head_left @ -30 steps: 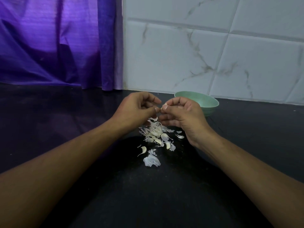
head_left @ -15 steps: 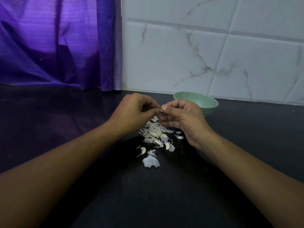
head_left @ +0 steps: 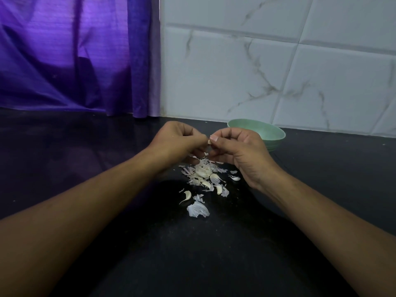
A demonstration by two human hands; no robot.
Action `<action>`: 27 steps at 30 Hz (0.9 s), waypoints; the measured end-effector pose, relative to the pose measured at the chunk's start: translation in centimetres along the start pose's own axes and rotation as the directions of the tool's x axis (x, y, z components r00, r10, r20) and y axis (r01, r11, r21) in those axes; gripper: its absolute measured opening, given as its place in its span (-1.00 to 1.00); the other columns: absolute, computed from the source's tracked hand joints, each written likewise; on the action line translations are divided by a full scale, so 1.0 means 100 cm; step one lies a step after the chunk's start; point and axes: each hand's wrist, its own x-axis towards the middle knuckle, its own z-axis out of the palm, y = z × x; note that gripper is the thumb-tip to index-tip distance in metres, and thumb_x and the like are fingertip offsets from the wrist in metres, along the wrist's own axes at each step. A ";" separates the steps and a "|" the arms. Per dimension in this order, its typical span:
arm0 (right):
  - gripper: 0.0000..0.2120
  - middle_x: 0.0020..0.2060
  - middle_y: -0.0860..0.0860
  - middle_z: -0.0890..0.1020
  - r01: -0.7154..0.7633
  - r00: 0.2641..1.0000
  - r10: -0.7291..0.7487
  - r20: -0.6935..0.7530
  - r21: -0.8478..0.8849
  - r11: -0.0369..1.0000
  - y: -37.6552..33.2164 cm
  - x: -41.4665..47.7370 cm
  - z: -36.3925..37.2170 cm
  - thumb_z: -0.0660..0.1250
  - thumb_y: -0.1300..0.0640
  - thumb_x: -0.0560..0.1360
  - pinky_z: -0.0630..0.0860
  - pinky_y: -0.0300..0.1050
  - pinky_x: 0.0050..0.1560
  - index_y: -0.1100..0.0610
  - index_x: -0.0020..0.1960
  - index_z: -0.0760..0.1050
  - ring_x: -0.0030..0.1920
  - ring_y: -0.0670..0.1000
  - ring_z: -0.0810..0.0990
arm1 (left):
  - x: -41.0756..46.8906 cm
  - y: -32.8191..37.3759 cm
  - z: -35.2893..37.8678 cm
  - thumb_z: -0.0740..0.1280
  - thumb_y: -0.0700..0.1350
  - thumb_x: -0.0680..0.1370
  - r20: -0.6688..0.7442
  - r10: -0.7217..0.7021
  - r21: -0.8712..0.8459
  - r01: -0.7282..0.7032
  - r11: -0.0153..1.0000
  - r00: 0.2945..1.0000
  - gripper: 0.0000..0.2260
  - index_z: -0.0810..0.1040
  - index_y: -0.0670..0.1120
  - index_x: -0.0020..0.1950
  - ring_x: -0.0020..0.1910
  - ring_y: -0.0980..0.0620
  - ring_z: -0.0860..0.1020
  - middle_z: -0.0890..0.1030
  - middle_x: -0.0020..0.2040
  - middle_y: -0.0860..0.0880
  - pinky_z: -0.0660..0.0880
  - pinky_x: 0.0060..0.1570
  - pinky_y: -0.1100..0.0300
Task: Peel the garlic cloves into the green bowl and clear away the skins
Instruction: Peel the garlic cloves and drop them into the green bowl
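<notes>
My left hand [head_left: 179, 142] and my right hand [head_left: 237, 150] meet fingertip to fingertip above the dark counter, both pinching one small garlic clove [head_left: 209, 141] of which only a pale tip shows. Below the hands lies a heap of white garlic skins [head_left: 202, 173] mixed with several cloves. One clove [head_left: 187, 195] lies apart at the heap's near left, and a large flake of skin [head_left: 198, 210] lies nearest to me. The green bowl [head_left: 271, 130] stands behind my right hand, partly hidden by it; its inside is mostly out of sight.
The black counter [head_left: 85, 159] runs to a white marble-tiled wall [head_left: 267, 71] at the back. A purple curtain [head_left: 75, 56] hangs at the back left, down to the counter.
Both hands stayed together over the heap, shifting only slightly as their fingers worked on the clove. The heap and bowl have not moved.
</notes>
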 end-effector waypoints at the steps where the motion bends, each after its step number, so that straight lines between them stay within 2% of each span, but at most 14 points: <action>1: -0.91 -0.23 0.15 0.68 -0.002 1.000 0.002 0.009 0.010 1.000 0.000 0.000 0.000 0.45 0.27 0.55 0.69 -0.06 -0.12 0.30 0.00 0.62 -0.28 0.03 0.65 | 0.000 0.001 0.000 0.42 -0.26 0.55 0.010 -0.017 -0.040 0.017 0.999 1.000 -0.89 0.66 -0.28 -0.14 -0.27 0.02 0.63 0.68 -0.23 -0.20 0.63 -0.25 0.13; 10: -0.93 -0.25 0.10 0.68 -0.020 0.996 0.016 0.092 0.040 0.999 0.000 0.000 -0.001 0.41 0.26 0.58 0.65 -0.11 -0.14 0.27 0.00 0.60 -0.23 0.04 0.65 | 0.000 0.004 0.003 0.35 -0.26 0.56 0.038 -0.171 -0.237 0.176 0.956 0.984 -0.84 0.62 -0.22 -0.22 -0.43 0.07 0.59 0.63 -0.35 -0.09 0.67 -0.33 0.18; 13: -0.93 -0.24 0.12 0.68 -0.040 0.993 0.033 0.109 0.064 0.997 0.000 0.000 0.000 0.39 0.25 0.59 0.67 -0.09 -0.13 0.27 0.02 0.59 -0.21 0.03 0.66 | 0.002 0.003 0.002 0.36 -0.24 0.57 0.057 -0.186 -0.248 0.194 0.949 0.981 -0.85 0.63 -0.20 -0.19 -0.41 0.08 0.60 0.64 -0.34 -0.09 0.67 -0.31 0.16; 16: -0.89 -0.19 0.18 0.70 -0.070 0.994 0.061 0.092 0.097 0.993 0.000 0.000 -0.001 0.40 0.23 0.58 0.70 -0.02 -0.07 0.28 0.06 0.58 -0.16 0.10 0.70 | 0.002 0.001 -0.001 0.42 -0.23 0.56 0.073 -0.108 -0.194 0.120 0.974 0.991 -0.91 0.68 -0.21 -0.12 -0.30 0.06 0.64 0.67 -0.26 -0.11 0.66 -0.30 0.17; 19: -0.90 -0.18 0.19 0.70 -0.077 0.996 0.071 0.057 0.104 0.992 0.001 0.001 -0.002 0.42 0.24 0.57 0.70 -0.02 -0.10 0.28 0.04 0.60 -0.16 0.14 0.71 | 0.003 -0.003 -0.004 0.44 -0.24 0.57 0.072 -0.002 -0.102 0.009 0.995 0.997 -0.93 0.68 -0.24 -0.04 -0.22 0.05 0.67 0.70 -0.21 -0.13 0.65 -0.27 0.13; 23: -0.87 -0.22 0.18 0.70 -0.076 0.997 0.073 0.029 0.096 0.992 0.001 0.002 -0.003 0.43 0.24 0.57 0.68 -0.07 -0.19 0.30 0.06 0.60 -0.22 0.11 0.72 | 0.004 -0.005 -0.006 0.48 -0.20 0.57 0.093 0.049 -0.045 -0.045 0.998 0.994 -0.85 0.69 -0.27 0.05 -0.18 0.01 0.67 0.71 -0.16 -0.17 0.66 -0.22 0.07; 27: -0.86 -0.17 0.16 0.71 -0.069 0.997 0.066 0.034 0.084 0.994 0.002 0.002 -0.004 0.44 0.24 0.57 0.67 -0.06 -0.17 0.31 0.08 0.63 -0.21 0.07 0.69 | 0.003 -0.006 -0.006 0.53 -0.14 0.52 0.101 0.085 -0.040 -0.082 0.996 0.991 -0.81 0.70 -0.25 0.02 -0.18 0.01 0.67 0.71 -0.14 -0.18 0.66 -0.20 0.05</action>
